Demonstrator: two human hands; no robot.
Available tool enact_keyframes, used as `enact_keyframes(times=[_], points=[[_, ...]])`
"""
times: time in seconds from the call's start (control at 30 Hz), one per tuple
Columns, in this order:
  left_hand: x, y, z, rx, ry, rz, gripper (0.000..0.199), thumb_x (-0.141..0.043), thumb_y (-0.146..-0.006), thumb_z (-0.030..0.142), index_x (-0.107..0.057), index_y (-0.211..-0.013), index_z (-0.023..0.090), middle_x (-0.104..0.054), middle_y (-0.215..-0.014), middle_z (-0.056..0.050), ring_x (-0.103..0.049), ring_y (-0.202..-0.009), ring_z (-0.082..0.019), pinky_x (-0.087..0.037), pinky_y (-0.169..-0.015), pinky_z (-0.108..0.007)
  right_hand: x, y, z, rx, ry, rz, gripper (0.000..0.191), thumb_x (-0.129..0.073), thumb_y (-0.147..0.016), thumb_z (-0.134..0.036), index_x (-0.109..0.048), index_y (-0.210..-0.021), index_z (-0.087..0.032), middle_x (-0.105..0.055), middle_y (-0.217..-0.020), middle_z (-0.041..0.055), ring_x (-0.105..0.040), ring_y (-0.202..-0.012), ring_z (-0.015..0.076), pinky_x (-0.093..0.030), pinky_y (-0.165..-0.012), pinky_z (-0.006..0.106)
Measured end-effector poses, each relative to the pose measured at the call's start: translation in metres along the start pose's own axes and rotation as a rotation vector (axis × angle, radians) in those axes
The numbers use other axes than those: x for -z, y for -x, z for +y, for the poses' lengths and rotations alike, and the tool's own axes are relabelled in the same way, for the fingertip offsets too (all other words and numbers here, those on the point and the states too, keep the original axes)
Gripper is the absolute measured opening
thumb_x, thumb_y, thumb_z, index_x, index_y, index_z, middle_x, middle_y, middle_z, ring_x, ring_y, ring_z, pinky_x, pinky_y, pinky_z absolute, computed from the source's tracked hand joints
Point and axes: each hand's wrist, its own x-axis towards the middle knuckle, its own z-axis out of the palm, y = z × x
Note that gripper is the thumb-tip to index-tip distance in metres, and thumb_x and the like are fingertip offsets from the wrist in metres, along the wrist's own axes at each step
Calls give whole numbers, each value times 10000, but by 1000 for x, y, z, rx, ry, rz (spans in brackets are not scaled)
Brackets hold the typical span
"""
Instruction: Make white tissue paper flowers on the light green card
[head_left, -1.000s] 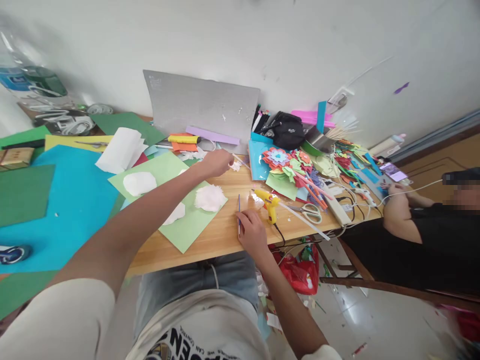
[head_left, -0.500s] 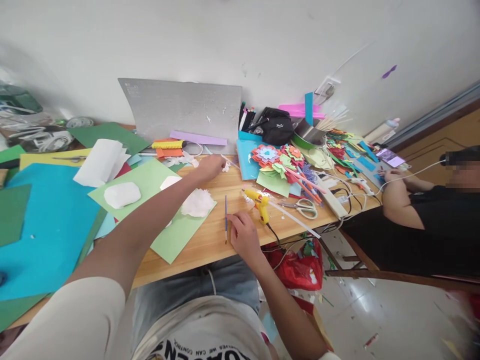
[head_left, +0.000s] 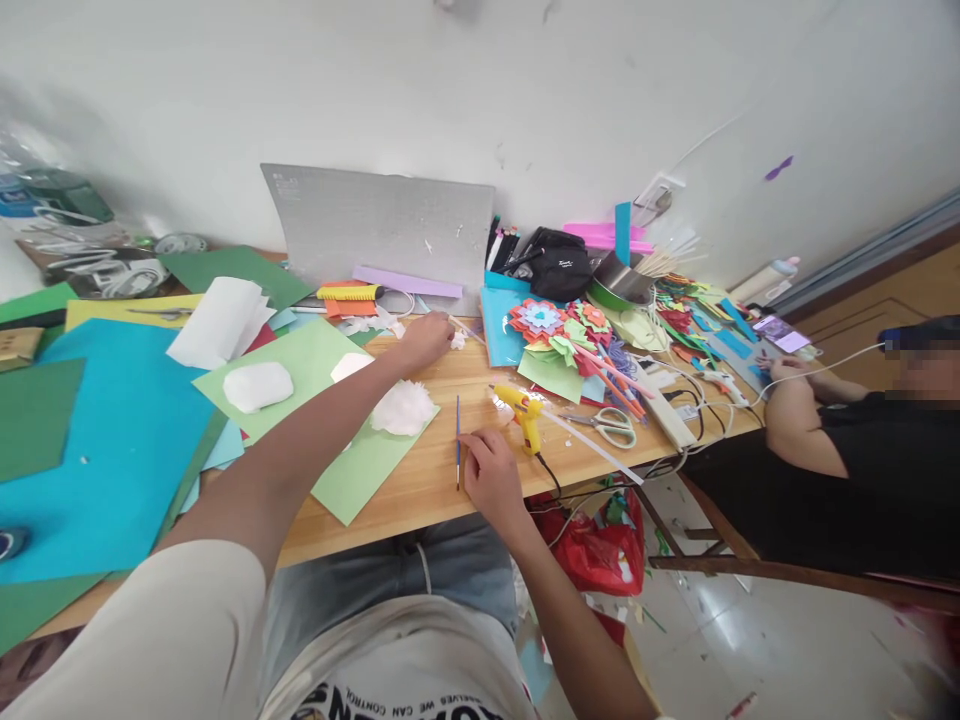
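Note:
My left hand [head_left: 429, 340] reaches to the back of the table with its fingers drawn together beside small white paper scraps [head_left: 458, 341]; what lies between the fingertips is too small to make out. Nearer the front edge, my right hand [head_left: 491, 470] is curled, its fingertips closed at the middle of a thin blue paintbrush [head_left: 458, 440]. A fluffy white paper piece [head_left: 403, 407] lies on a light green sheet [head_left: 356, 485], under my left forearm's right side. The yellow glue gun [head_left: 525, 408] lies just beyond my right hand.
Scissors [head_left: 611, 428], paper flowers [head_left: 538, 317] and a power strip [head_left: 667, 410] are on the right. A black pouch [head_left: 559, 263] stands behind. Blue sheets [head_left: 135, 420] cover the left. A person [head_left: 885, 440] sits at the far right. A grey board [head_left: 382, 225] leans on the wall.
The view has shifted slightly, so the table's things appear a little further right. Both hands keep nearly the same places and finger shapes.

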Motion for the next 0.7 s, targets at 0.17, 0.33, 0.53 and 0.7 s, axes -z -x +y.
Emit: enact_keyframes(times=[0.17,0.33,0.53,0.7], points=[[10,0,-8,32,67,69,254,-513,-817,236,-734,-915,161,-681,-999,-121,-606,-954,-245,-451,-819,-335,0,1,1,6,1,12,332,-456,-827,-33,-669,-1047,-161,-638,-953,109,-588,-939,222,-519,-863,362],[36,28,-11,214,509,73,230,-646,-727,339,-730,-819,145,-675,-760,-45,-582,-716,-169,-439,-682,-287,11,-2,-4,0,-71,131,300,-444,-868,-80,-675,-1040,-162,-662,-973,111,-624,-932,207,-541,-849,358],[60,104,3,408,1123,-66,320,-808,-575,422,-698,-717,156,-608,-689,-18,-456,-599,-94,-343,-553,-252,38,-37,-22,-34,-151,209,255,-468,-906,-146,-690,-1018,-199,-707,-953,82,-656,-899,197,-540,-839,358],[77,158,-4,410,987,-76,297,-754,-660,455,-709,-757,178,-653,-759,-16,-531,-707,-132,-389,-635,-264,36,-42,-17,20,-22,-72,317,-448,-906,-117,-690,-1084,-217,-690,-1021,78,-628,-968,207,-511,-892,366]])
